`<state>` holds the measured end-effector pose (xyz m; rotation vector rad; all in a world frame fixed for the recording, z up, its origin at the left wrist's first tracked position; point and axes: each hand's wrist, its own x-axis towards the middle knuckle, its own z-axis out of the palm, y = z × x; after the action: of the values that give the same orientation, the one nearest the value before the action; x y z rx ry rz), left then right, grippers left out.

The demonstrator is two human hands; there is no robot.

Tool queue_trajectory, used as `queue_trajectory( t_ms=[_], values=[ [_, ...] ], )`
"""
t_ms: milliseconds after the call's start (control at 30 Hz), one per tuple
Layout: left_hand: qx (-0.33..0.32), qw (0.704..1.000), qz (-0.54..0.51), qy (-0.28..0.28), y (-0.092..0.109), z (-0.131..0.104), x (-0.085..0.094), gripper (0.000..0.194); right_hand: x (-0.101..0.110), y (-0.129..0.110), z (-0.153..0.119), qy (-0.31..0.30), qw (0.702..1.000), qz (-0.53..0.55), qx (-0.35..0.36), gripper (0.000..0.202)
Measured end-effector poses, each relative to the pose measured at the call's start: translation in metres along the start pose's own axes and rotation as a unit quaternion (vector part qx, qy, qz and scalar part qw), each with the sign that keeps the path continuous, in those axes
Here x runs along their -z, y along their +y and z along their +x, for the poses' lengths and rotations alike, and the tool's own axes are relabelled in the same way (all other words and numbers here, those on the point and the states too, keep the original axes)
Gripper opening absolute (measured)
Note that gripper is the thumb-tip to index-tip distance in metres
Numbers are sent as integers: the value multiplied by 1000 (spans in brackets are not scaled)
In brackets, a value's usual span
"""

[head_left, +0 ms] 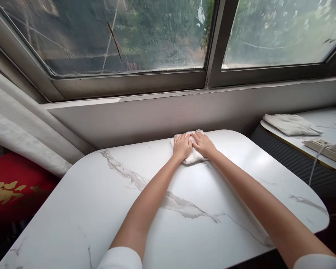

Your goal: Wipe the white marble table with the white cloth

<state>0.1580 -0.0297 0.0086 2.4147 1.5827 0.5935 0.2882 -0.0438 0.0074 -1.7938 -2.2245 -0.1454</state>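
A folded white cloth (195,157) lies on the far edge of a white marble-patterned table (123,216). My left hand (182,146) rests palm down on the left part of the cloth, fingers stretched toward the window. Beside it, my right hand (204,144) presses on the cloth's right part with its fingers spread and angled to the left. The two hands nearly touch at the fingertips. Both arms reach straight out over the tabletop, and the palms hide much of the cloth.
Behind the table runs a low wall under a window (128,41). A curtain (22,123) and a red cloth with gold marks (19,186) are at left. On a side table at right lie another white cloth (292,124) and a power strip (317,144) with a cable.
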Motion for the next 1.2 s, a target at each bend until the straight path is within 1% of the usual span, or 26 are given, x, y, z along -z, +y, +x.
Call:
queue_trajectory(
  t_ms=[100, 200, 300, 400, 500, 600, 700, 800, 900, 967, 1033, 1100, 1200],
  values=[
    [23, 999, 19, 24, -8, 9, -1, 42, -7, 4, 22, 0, 999, 13, 50, 47],
    [35, 998, 29, 32, -12, 9, -1, 42, -10, 6, 31, 2, 998, 21, 67, 47],
    [26, 999, 31, 22, -14, 3, 2, 44, -8, 2, 25, -7, 998, 18, 63, 48],
    [11, 999, 30, 8, -14, -13, 6, 45, -2, -10, 5, -26, 999, 9, 44, 50],
    [-12, 999, 30, -10, -10, -40, 12, 45, 5, -28, -26, -36, 999, -3, 14, 52],
    [-38, 998, 32, -25, -3, -79, 21, 46, 12, -46, -68, -29, 999, -14, 7, 53],
    [-65, 996, 19, -52, 7, -129, 33, 47, 22, -65, -120, -18, 999, -28, 30, 55],
    [-89, 991, -4, -98, 18, -181, 49, 49, 36, -87, -171, -2, 996, -44, 73, 56],
    [-92, 983, -42, -151, 23, -221, 66, 52, 52, -112, -208, 21, 993, -46, 102, 61],
    [-74, 976, -78, -188, 21, -238, 77, 55, 59, -127, -221, 25, 991, -35, 123, 65],
    [-47, 970, -108, -211, 16, -247, 85, 58, 61, -139, -223, 15, 990, -15, 143, 66],
    [-22, 970, -119, -210, 6, -249, 90, 58, 60, -147, -218, 0, 988, 8, 156, 66],
    [17, 979, -105, -174, -14, -242, 88, 54, 51, -154, -197, -23, 984, 43, 171, 63]
  ],
)
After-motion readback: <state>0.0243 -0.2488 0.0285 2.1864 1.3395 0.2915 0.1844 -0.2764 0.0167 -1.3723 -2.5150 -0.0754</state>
